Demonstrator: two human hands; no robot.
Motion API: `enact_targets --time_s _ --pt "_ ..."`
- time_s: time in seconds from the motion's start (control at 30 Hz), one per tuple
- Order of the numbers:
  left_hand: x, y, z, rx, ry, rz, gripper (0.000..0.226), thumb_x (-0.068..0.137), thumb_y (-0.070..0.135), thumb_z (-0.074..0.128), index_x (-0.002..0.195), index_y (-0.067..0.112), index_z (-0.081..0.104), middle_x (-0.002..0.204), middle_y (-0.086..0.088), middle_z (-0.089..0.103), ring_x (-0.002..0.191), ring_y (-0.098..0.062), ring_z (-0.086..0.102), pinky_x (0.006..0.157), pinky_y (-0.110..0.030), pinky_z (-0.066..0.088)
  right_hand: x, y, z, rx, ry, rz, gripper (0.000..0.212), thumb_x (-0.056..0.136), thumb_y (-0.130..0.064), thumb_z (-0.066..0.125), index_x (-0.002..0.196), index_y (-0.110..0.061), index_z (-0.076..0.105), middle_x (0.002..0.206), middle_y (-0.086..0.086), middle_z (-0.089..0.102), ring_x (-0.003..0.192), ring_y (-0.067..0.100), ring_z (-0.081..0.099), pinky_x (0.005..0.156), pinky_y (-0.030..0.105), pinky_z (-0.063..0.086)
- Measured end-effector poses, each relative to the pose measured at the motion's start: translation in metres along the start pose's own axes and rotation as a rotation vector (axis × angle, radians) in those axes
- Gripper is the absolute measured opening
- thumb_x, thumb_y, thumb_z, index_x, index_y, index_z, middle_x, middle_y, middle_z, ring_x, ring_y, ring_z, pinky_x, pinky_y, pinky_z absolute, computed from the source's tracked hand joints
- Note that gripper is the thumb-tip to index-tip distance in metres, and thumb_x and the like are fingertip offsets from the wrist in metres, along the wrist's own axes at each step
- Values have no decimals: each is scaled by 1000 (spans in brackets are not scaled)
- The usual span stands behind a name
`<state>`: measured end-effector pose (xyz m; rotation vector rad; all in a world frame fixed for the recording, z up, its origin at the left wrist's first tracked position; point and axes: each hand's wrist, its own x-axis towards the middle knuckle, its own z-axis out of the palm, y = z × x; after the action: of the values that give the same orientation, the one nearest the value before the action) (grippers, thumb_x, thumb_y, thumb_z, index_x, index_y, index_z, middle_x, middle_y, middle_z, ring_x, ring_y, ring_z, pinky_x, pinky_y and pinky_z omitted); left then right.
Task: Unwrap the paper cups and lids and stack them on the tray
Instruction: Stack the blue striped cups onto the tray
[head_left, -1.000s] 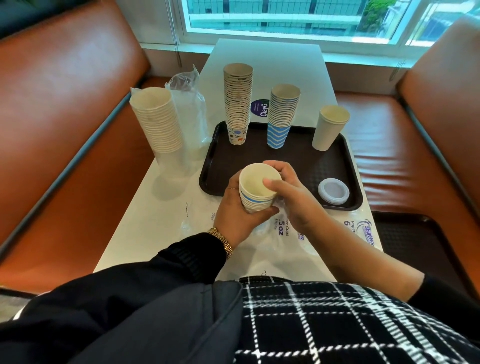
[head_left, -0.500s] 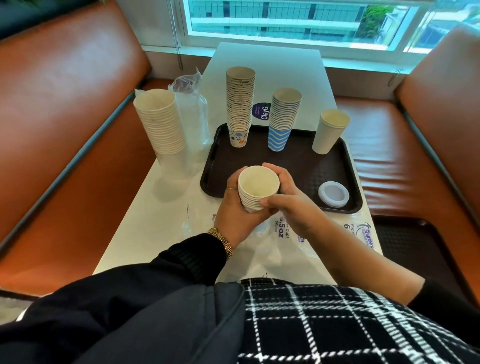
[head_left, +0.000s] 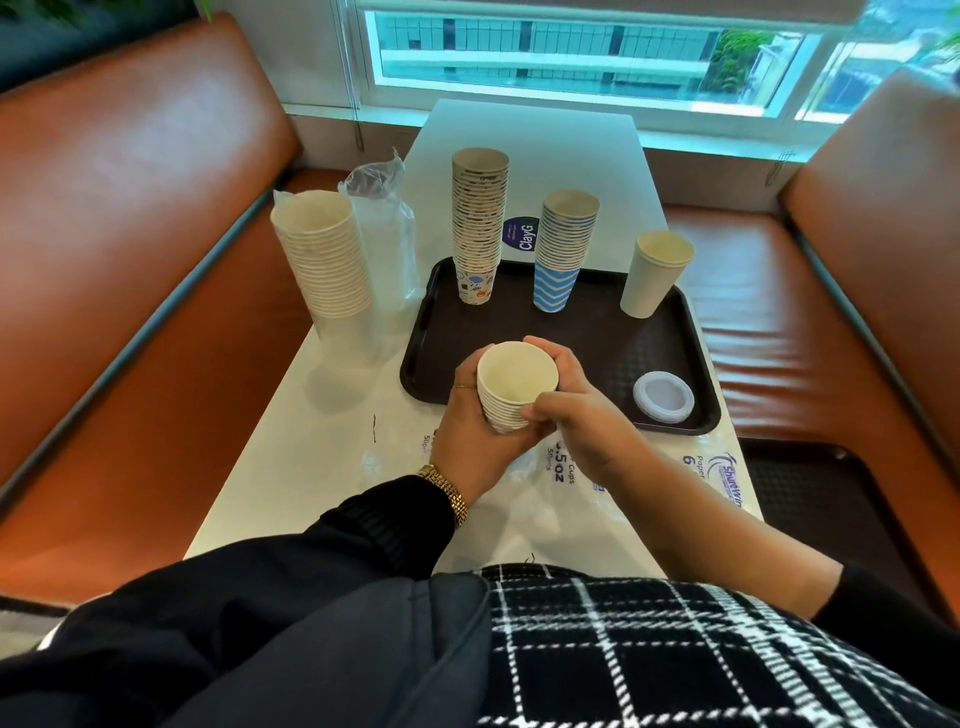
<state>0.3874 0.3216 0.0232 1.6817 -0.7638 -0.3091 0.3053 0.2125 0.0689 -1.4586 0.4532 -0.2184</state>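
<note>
From where I sit, the round purple sticker (head_left: 521, 235) on the counter (head_left: 535, 140), behind the tray, reads "ClayG". On the flattened clear wrapper (head_left: 563, 470) lying just under the hands I can make out "Cups", ".5 oz" and a small "50", the rest being covered. A second wrapper (head_left: 719, 475) by the tray's near right corner shows "Paper", a "6" and a logo beginning "Shurewi"; its smaller print is too fine to read.
</note>
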Motion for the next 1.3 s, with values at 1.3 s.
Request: enact_targets --time_s 1.3 --pt "-2 -2 -1 7 -7 5 94 62 29 91 132 42 30 134 4 47 119 1 50 99 -17 44 51 -88 -31 -63 390 -585 64 70 -38 78 124 -32 45 129 10 55 117 23 58 100 41 50"
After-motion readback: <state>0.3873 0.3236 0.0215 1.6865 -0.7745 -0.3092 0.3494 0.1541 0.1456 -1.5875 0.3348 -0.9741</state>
